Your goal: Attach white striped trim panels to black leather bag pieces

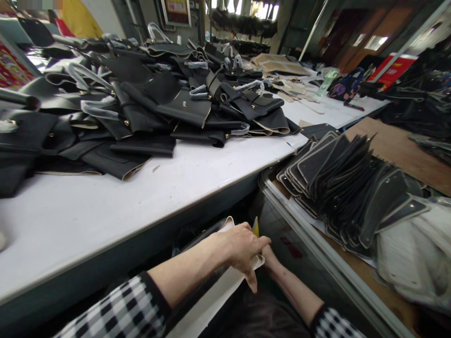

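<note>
The pale-lined piece (214,300) lay below the front edge of the white worktop (197,180); the left hand (243,249) arched over its end, the right hand (268,257) mostly hidden beyond; whether either grip was clenched could not be told; good handling called for supporting it uncreased; black bags (186,108) crowded the worktop, stacked panels (338,188) lay rightward; the worktop's edge probably limited elbow room.

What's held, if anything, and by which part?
The left hand grips a long, pale, flexible sheet near its far end. For the right hand, I can't tell.
</note>
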Tool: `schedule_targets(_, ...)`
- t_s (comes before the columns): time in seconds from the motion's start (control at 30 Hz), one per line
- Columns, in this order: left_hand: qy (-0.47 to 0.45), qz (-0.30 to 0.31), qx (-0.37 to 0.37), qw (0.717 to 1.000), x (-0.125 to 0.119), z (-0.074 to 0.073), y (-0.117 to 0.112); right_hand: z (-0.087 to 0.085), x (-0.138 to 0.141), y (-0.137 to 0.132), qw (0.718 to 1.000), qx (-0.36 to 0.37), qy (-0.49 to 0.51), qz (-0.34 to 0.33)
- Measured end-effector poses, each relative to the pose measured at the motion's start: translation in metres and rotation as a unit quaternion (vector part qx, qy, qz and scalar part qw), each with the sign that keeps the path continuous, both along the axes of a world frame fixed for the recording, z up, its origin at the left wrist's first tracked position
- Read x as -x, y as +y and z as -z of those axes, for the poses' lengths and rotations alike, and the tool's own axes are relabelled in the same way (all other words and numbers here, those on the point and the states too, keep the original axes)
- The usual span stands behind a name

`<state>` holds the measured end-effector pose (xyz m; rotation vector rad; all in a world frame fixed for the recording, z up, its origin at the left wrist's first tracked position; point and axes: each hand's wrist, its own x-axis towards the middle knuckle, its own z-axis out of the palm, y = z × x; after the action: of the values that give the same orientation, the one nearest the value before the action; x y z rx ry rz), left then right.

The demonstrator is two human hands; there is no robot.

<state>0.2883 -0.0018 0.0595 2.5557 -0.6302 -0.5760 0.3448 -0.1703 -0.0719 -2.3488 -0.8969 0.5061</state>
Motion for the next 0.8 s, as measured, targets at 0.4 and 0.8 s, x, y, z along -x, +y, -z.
schedule_targets(0.4,-0.03,-0.093,0.029,0.995,0.018,0.003,0.011,-0.117,-0.052,-0.063,0.889,0.196,0.387,-0.147)
schedule_targets(0.8,-0.181,-0.162,0.062,0.968,0.057,0.001,0.004,-0.116,-0.051,-0.032,0.891,0.221,0.334,-0.215)
